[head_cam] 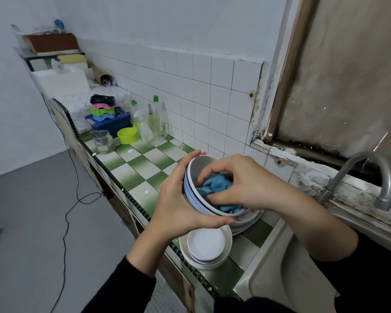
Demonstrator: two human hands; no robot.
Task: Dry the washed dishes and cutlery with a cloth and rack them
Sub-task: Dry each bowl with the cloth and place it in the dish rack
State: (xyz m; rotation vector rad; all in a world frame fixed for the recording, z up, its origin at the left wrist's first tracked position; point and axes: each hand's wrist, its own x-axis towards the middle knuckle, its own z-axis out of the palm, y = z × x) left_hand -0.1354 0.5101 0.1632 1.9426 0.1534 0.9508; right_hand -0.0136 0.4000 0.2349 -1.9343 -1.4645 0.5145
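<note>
Two hands work on one bowl: the left hand grips the blue-striped bowl round its outer wall, tilted above the counter. The right hand presses a bunched blue cloth inside it, fingers curled on the fabric. Drying is the step in hand, I judge. Next comes carrying the bowl to what may be the rack, a blue crate well off at ten o'clock holding stacked coloured tubs. At six o'clock of the bowl sit nested white dishes, apparently empty; at five o'clock, just beneath it, a plate stack.
</note>
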